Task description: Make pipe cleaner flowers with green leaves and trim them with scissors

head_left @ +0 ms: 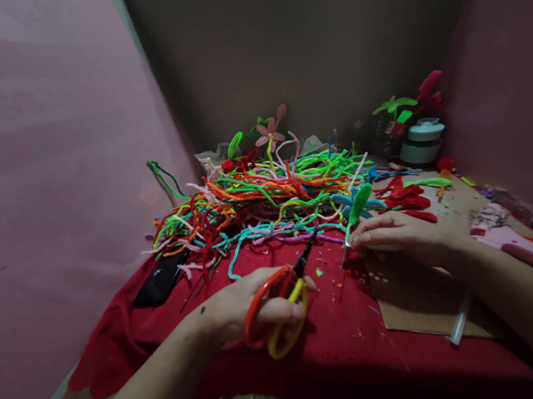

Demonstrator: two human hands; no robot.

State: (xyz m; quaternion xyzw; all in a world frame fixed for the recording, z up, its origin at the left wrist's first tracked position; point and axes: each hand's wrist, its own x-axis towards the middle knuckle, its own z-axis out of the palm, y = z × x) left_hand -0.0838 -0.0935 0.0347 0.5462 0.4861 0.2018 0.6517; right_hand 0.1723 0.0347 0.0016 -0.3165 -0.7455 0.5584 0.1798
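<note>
My left hand [230,306] is closed around a pair of scissors [301,265] with red and yellow handles, the dark blades pointing up and away from me. In my right hand [401,235], the fingertips pinch the stem of a green pipe-cleaner leaf [361,203], which stands tilted upward. A thin wire end of the stem sticks out below the fingers. Just behind the leaf is a blue pipe-cleaner flower [342,200]. The scissor blades are left of the stem, apart from it.
A heap of colourful pipe cleaners [255,191] covers the back of the red cloth [320,346]. A black phone [162,280] lies left. To the right are cardboard [410,311], a clear stick [460,320], a pink plastic tool [532,248] and a lidded jar [422,144]. Walls enclose the table.
</note>
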